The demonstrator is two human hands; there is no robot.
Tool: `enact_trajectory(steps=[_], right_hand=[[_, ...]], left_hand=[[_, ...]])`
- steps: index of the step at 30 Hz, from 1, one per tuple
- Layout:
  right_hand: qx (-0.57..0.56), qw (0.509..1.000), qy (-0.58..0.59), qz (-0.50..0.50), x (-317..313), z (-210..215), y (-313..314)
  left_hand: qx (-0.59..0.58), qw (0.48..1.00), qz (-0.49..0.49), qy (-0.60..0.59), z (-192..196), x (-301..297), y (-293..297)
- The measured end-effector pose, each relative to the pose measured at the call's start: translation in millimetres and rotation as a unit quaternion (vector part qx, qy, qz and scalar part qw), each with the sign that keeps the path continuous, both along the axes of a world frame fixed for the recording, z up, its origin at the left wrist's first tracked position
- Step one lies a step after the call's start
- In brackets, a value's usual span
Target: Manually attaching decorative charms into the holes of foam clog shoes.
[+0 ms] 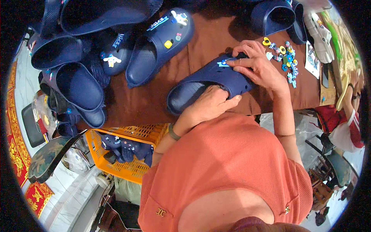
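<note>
A dark blue clog (185, 91) lies on the brown cloth in front of me, its toe pointing to the upper right. The fingers of my left hand (210, 102) reach into its opening and are hidden there, while the thumb stays outside over the edge. Over the toe, my right hand (259, 67) is bent, with fingertips pressed at a small blue and white shoe charm (222, 63) on the clog's upper. To the right of that hand lies a pile of loose shoe charms (284, 56) in blue, yellow and white.
Left of the clog lies another decorated blue clog (160, 46), with several more crowded behind it. Blue clogs (273, 18) and a white shoe (321, 38) stand at the far right. An orange basket (98, 154) holding blue clogs is below the brown cloth's (133, 110) near edge.
</note>
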State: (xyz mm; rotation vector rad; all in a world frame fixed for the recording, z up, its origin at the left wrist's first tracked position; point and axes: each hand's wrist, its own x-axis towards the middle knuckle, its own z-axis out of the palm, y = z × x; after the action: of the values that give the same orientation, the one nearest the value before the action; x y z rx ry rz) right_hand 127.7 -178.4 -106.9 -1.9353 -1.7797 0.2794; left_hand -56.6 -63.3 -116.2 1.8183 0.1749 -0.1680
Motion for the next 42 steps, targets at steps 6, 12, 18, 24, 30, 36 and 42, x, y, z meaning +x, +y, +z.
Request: enact_trajectory(steps=[6,12,18,24,30,36,42], right_hand=[[-0.043,0.990,0.090,0.101,26.1,-6.3,9.9],[0.023,0.993,0.066,0.092,21.0,-3.4,-1.4],[0.203,0.842,0.339,-0.368,11.6,-28.1,-78.3],[0.239,0.795,0.204,-0.519,8.0,-50.5,-140.1],[0.108,0.906,0.043,-0.406,9.5,-49.2,-128.7],[0.052,0.955,-0.022,-0.292,9.4,-61.9,-103.0],[0.032,0.910,-0.085,-0.404,15.2,-65.0,-128.3]], left_hand=[[0.006,1.000,-0.017,0.011,-4.6,0.1,-1.5],[-0.017,1.000,0.006,0.021,-7.7,-3.2,-6.9],[-0.045,0.997,-0.003,0.068,-12.2,-0.4,-5.3],[-0.024,0.992,0.122,-0.022,-8.1,3.4,-17.0],[0.008,0.977,0.210,0.016,-9.8,11.6,-20.9],[0.003,0.974,0.226,0.007,-15.4,9.6,-22.4],[0.001,0.980,0.181,0.079,-12.0,7.4,-15.6]])
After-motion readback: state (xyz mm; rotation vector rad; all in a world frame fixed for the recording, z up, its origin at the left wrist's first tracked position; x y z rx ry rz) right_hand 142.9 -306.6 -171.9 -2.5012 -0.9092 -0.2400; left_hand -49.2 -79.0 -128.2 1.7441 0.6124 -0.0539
